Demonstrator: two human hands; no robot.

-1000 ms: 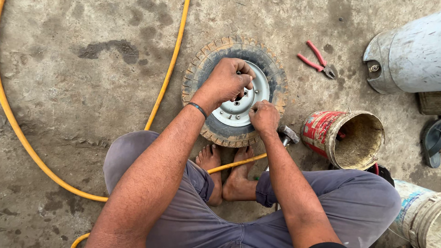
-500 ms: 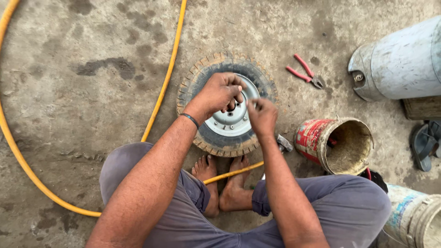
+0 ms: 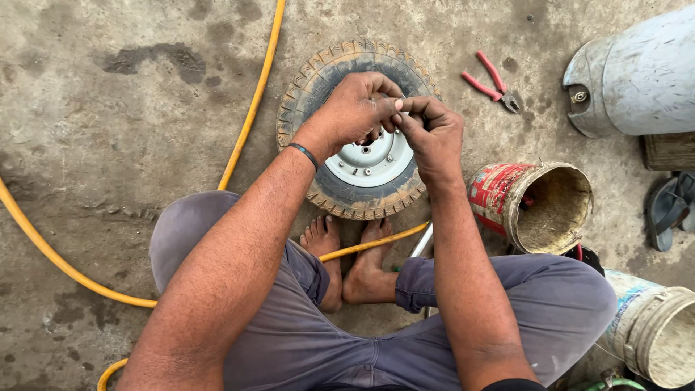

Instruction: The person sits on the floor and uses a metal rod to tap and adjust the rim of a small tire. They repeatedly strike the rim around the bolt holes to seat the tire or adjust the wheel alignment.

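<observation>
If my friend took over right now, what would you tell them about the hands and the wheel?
Left hand: fingers pinched together with the right hand's, above the wheel; what they pinch is too small to tell.
Right hand: fingertips meet the left hand's over the rim.
Small wheel: lies flat on the concrete floor, just in front of the bare feet; several bolts show in its pale metal rim.
Nearby: red pliers beyond the wheel, a tipped red bucket to the right, a yellow hose to the left.
Done or left: cannot tell from this view.
</observation>
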